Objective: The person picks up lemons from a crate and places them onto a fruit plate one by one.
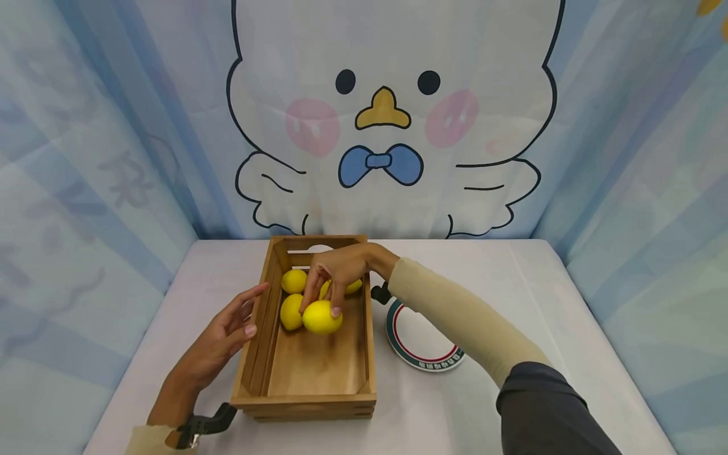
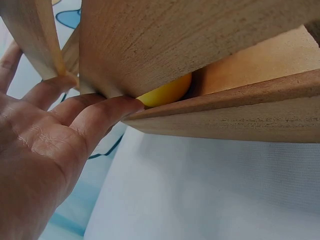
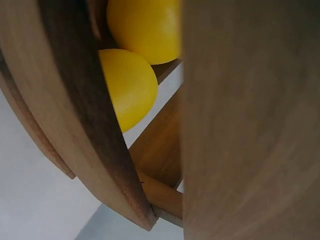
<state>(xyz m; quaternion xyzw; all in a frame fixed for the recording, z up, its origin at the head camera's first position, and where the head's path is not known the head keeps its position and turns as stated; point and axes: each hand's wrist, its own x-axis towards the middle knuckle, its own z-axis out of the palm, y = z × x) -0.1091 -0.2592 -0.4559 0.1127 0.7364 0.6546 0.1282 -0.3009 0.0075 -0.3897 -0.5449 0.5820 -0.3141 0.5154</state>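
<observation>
A wooden slatted crate stands on the white-covered table. Inside it, my right hand pinches a yellow lemon between thumb and fingers, above the crate floor. Beside that one lie more lemons: one at the back left, one just left of the held lemon, and at least one partly behind my hand. My left hand rests its fingers against the crate's left side. In the left wrist view those fingers touch the slats, with a lemon showing through the gap.
Right of the crate sits a round plate with a green and red rim, partly covered by my right forearm. A white object shows at the crate's back end. Curtains hang around the table, the rear one bearing a cartoon bird.
</observation>
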